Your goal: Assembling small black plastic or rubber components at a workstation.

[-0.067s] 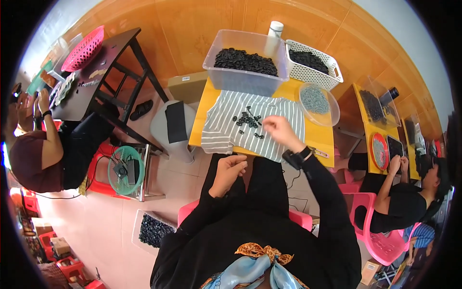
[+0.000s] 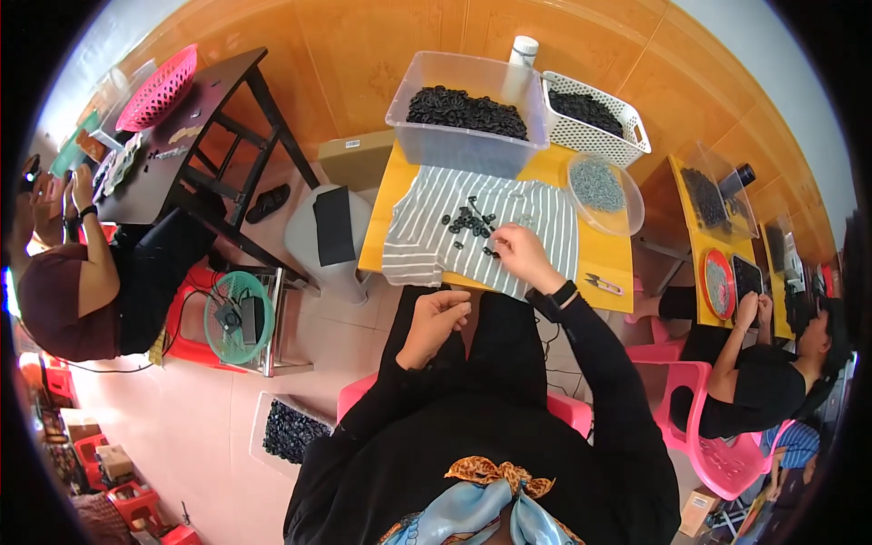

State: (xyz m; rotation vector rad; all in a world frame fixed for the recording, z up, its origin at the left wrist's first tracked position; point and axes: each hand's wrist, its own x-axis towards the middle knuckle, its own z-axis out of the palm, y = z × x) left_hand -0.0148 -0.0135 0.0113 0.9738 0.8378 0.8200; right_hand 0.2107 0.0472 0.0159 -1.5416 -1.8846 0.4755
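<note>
1. Leftward the right hand (image 2: pixel 525 253) has been shifted, beside black pieces (image 2: pixel 469 222) on striped cloth (image 2: pixel 418 220).
2. Its fingers are bunched; the left hand (image 2: pixel 431 328) is half-curled.
3. Grasped contents, if any, cannot be told.

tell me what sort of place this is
Probably a small workshop for handwork. Small black pieces lie on a striped cloth, with many more in a clear bin just beyond, and a person on the left and a person on the right sit nearby.
</note>
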